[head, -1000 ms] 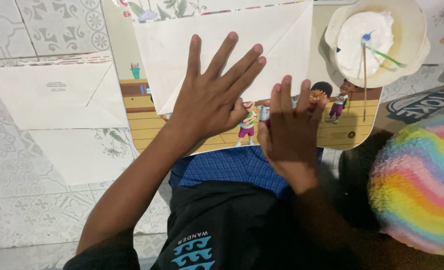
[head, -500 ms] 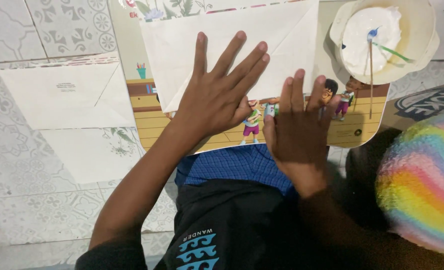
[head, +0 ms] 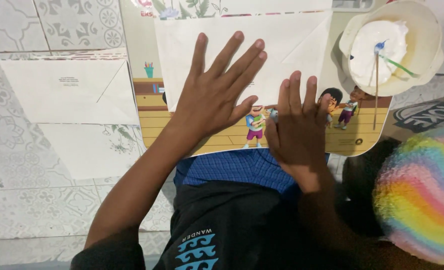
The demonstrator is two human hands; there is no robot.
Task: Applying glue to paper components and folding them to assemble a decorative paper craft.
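Paper, white and thin: the envelope [head: 262, 55] lies on a picture board [head: 147, 110] on the lap, light, easily creased. Left hand [head: 214, 95] presses flat, fingers spread; right hand [head: 297, 130] open at its near edge.

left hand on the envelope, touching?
Touching. The head view shows the left hand spread flat on the white envelope, palm and fingers pressed against the paper with no gap visible.

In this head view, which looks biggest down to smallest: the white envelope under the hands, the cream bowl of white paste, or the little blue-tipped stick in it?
1. White paper envelope
2. Round cream bowl
3. Thin blue-tipped stick

The gaps in size are plain, though hands cover part of the envelope.
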